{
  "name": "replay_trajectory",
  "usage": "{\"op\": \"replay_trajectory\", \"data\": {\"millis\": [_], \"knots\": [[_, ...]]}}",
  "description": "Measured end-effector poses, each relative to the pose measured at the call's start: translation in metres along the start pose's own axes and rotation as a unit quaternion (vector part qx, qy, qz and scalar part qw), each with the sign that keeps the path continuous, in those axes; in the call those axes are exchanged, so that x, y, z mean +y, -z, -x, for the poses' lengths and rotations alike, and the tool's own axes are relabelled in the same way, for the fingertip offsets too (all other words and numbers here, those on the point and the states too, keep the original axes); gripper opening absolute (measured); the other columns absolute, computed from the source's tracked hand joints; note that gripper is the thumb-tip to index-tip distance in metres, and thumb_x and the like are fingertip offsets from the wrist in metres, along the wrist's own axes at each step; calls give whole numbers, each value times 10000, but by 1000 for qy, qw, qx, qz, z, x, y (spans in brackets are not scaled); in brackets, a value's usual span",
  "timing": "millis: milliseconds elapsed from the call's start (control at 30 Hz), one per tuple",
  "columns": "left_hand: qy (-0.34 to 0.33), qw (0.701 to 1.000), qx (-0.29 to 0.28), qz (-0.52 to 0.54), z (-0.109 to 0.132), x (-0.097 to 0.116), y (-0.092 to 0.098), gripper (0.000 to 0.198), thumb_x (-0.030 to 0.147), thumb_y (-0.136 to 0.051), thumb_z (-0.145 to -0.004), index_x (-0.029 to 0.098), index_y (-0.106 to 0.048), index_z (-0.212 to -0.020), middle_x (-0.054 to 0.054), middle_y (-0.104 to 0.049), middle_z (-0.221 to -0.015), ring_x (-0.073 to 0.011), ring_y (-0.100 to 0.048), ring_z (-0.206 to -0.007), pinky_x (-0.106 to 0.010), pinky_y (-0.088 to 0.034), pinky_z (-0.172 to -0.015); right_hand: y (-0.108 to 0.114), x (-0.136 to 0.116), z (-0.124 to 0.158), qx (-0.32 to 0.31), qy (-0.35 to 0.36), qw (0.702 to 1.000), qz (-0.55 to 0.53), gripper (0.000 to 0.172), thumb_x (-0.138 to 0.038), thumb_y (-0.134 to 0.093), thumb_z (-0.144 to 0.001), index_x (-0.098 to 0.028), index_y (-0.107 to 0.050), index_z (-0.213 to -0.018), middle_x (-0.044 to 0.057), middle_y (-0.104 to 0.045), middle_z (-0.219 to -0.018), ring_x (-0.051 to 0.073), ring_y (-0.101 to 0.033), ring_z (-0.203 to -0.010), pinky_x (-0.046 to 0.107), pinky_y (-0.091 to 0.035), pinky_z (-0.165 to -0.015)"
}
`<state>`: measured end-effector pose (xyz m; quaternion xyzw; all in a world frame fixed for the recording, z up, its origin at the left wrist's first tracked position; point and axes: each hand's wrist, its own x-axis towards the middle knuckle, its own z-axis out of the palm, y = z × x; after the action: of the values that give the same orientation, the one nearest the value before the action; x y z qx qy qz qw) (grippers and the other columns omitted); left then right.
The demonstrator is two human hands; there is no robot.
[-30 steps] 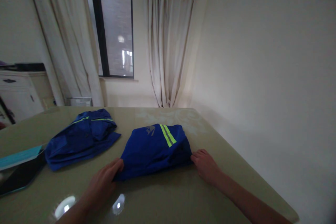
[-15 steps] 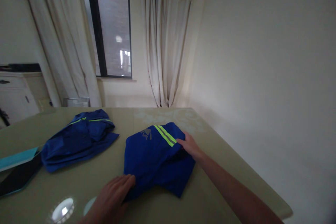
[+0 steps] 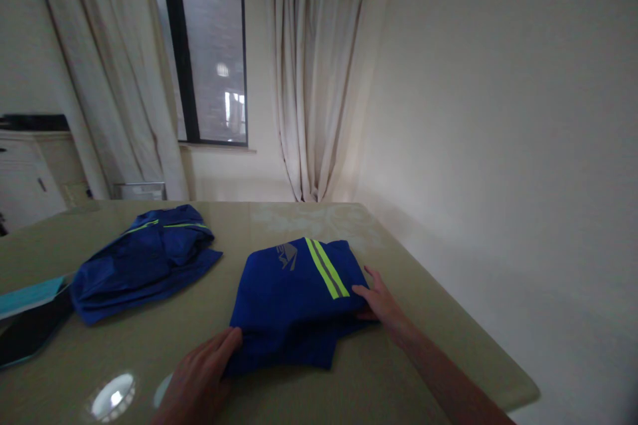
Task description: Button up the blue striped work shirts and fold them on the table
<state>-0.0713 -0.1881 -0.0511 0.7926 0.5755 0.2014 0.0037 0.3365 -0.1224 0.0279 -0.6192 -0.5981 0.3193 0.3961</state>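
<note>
A blue garment (image 3: 279, 292), loosely folded, lies on the table in front of me, with a grey print and a yellow-green and grey stripe (image 3: 327, 269) on top. My left hand (image 3: 202, 368) is closed on its near left corner, the thumb hidden. At the right edge, my right hand (image 3: 381, 302) pinches the cloth near the stripe's lower end; one finger sticks out, and others are partly tucked at the cloth. The near side of the garment is raised in a fold, and a flap hangs out below it.
Another crumpled blue garment (image 3: 144, 265) with thin yellow-green lines lies on the left. Beyond it at the left edge are a light-blue flat item (image 3: 30, 297) and a dark flat item (image 3: 37, 332). The glossy table (image 3: 438, 345) runs close along the right wall.
My right hand has come nearer and slightly right, drawing the garment's right side with it. The stripe has shifted right and the top lies flatter. My left hand keeps its corner.
</note>
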Motion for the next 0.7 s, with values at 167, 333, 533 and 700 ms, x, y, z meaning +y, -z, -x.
{"op": "replay_trajectory", "data": {"millis": [167,333,533,700], "knots": [[-12,1000,15,1,0,0,9,759,50,-541,-571,301,-640,-1281,-41,-717,-1313,-312,-695,-1170,-405,-568,-1017,-11,-93,-37,48,30,989,-134,698,-271,-790,-619,-267,-590,-1288,57,-690,-1067,278,-671,-954,374,-577,-718],[-28,994,105,-6,10,-13,6,501,102,-580,-686,289,-653,-1145,-75,-699,-1308,-326,-634,-1254,-421,-548,-1037,10,-136,-37,36,118,962,-245,561,-344,-798,-678,-236,-603,-1193,-6,-646,-884,174,-624,-766,286,-546,-659],[-34,997,64,8,10,-5,7,656,65,-601,-602,358,-637,-1188,-9,-692,-1334,-296,-682,-1168,-367,-561,-1005,45,-29,19,-148,-46,988,24,373,-152,-654,-697,-227,-620,-1061,-46,-599,-754,141,-586,-617,236,-464,-534],[-79,996,26,24,4,12,40,544,98,-609,-584,359,-685,-1055,-1,-750,-1177,-299,-685,-1127,-365,-563,-985,54,-27,31,-51,68,949,303,109,-229,-677,-825,-202,-691,-929,9,-638,-762,191,-619,-737,307,-470,-688]]}}
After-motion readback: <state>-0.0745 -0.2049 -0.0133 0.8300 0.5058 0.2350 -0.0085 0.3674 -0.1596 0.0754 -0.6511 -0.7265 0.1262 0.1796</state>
